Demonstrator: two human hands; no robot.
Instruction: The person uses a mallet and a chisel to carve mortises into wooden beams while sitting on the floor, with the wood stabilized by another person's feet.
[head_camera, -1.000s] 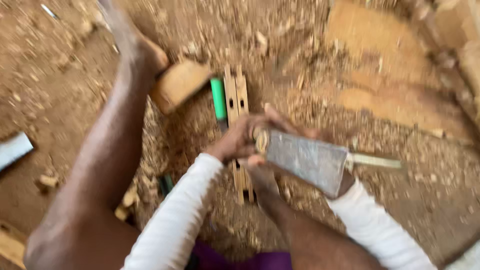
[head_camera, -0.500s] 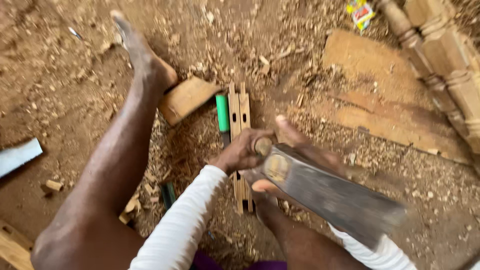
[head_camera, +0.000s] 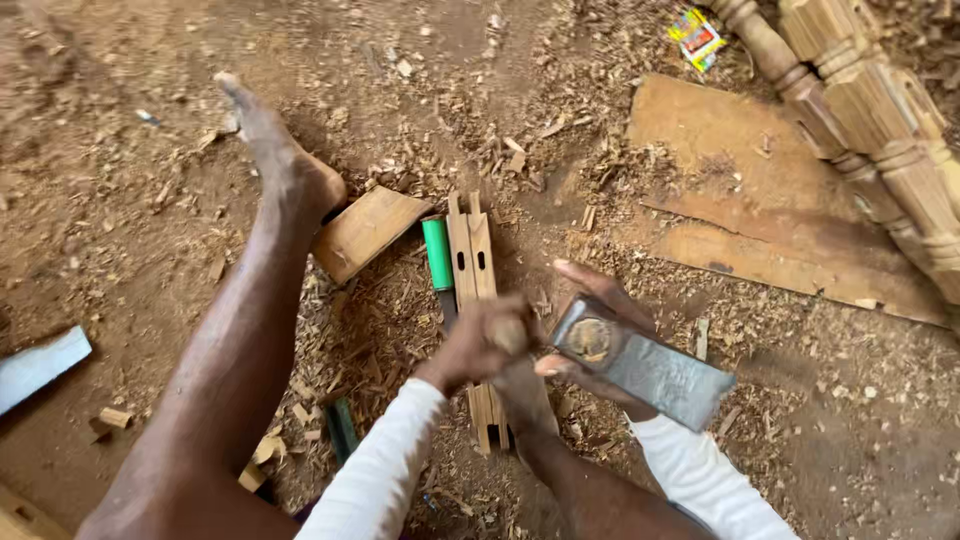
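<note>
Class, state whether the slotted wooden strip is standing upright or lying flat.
Lying flat: the wooden strip rests lengthwise on the chip-strewn ground, beside the green-handled tool.

Chisel handle (head_camera: 437, 253): we see bright green.
Slotted strip (head_camera: 473, 262): pale tan wood.
Mallet head (head_camera: 643, 363): dull grey metal, brown core.
Sleeves (head_camera: 375, 480): white.
Wrapper (head_camera: 696, 37), far right: yellow, red, green.
Ground (head_camera: 120, 200): reddish-brown, speckled with shavings.

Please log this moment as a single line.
left hand: gripping wooden handle | right hand: holding metal hammer head | slotted wood strip: on ground
</note>
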